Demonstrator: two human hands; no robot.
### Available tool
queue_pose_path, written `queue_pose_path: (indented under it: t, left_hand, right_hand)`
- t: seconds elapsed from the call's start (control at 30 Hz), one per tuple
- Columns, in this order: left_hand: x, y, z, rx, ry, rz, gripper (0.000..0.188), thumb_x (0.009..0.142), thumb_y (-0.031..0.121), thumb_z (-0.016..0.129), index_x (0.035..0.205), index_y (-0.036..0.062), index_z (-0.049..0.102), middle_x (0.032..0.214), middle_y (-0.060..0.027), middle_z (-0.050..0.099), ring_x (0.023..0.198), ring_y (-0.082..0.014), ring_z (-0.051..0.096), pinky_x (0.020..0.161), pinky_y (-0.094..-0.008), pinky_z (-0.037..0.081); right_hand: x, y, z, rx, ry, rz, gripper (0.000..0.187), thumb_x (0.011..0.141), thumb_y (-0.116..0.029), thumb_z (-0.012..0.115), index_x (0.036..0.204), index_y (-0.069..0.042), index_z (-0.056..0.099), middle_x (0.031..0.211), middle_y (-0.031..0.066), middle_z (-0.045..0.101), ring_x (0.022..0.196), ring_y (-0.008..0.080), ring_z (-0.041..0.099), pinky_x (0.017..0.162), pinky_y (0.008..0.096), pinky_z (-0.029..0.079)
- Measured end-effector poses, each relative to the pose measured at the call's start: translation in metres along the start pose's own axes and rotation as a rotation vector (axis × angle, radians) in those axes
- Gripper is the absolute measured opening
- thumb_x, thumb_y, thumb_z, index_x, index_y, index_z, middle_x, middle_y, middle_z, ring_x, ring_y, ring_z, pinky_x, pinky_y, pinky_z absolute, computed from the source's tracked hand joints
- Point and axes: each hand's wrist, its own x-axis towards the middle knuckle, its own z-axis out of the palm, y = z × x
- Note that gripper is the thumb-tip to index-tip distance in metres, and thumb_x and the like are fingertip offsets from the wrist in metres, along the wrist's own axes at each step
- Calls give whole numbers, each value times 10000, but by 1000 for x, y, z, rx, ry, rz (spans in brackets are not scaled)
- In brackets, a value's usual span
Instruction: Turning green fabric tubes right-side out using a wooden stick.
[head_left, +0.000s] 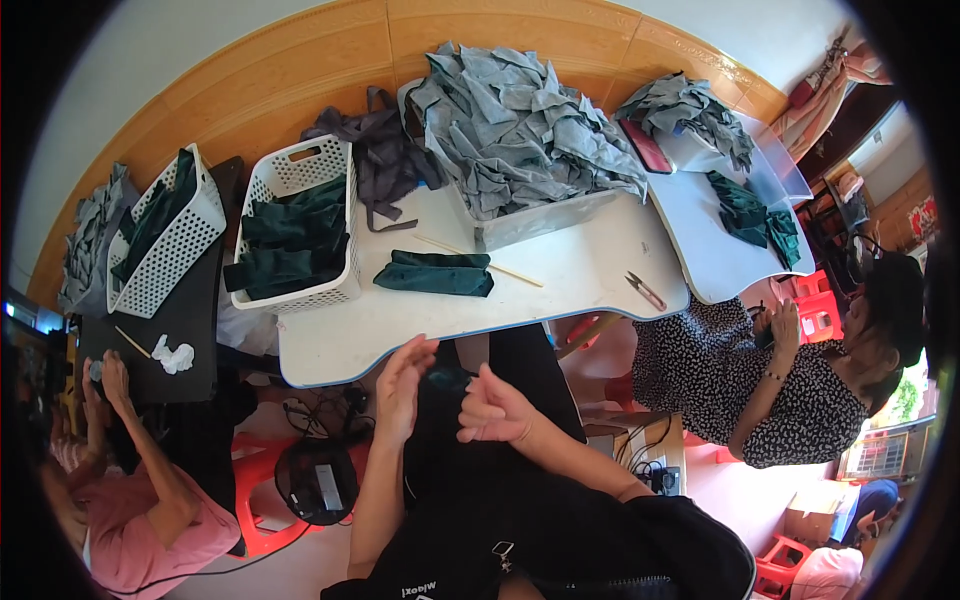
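Just in front of the table's near edge, my left hand is raised with its fingers stretched out. To its right my right hand is closed, its thumb up and its fingers curled in. A small piece of dark green cloth shows between the two hands, at the right hand's fingers; against my dark clothes its outline is hard to make out. On the white table beyond lies a folded strip of dark green cloth, with a thin wooden stick partly behind it. Thread snips lie farther right.
A white basket of green cloth stands left; a bin heaped with grey cloth stands at the back. Purple-grey straps lie between them. Co-workers sit at left and right. A small fan is beside a red stool.
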Motion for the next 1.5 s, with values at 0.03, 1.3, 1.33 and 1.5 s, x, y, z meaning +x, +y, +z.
queue_pose_path:
  t: [0.03, 1.3, 1.33, 1.5]
  left_hand:
    - [-4, 4, -2, -31, -85, 20, 226, 828, -24, 630, 1052, -17, 662, 1050, -77, 648, 972, -156, 590, 854, -250, 463]
    - [59, 11, -31, 450, 163, -220, 365, 878, 61, 623, 1232, -8, 566, 1137, -136, 576, 973, -168, 571, 718, -316, 490]
    - [61, 8, -34, 737, 193, -63, 398, 860, 51, 631, 1246, -5, 554, 1166, -159, 559, 1014, -210, 558, 767, -347, 481]
    - [52, -5, -28, 1299, 349, 356, 585, 760, 11, 658, 1318, 25, 486, 1332, -251, 427, 1205, -412, 434, 1002, -483, 375]
  right_hand:
    - [2, -3, 0, 51, -35, -3, 556, 978, -589, 283, 1177, -148, 557, 570, -51, 381, 593, 102, 355, 698, 289, 356]
    - [80, -116, 106, -2479, 255, -782, 141, 845, -126, 640, 945, -28, 658, 902, 113, 628, 893, 314, 604, 780, 393, 478]
    - [84, -125, 111, -2493, 308, -949, 149, 832, -115, 649, 951, -26, 659, 918, 117, 631, 901, 310, 603, 790, 396, 478]
    - [93, -199, 138, -2791, 705, -1379, 206, 766, -84, 683, 970, -62, 680, 941, 100, 640, 901, 289, 575, 807, 388, 465]
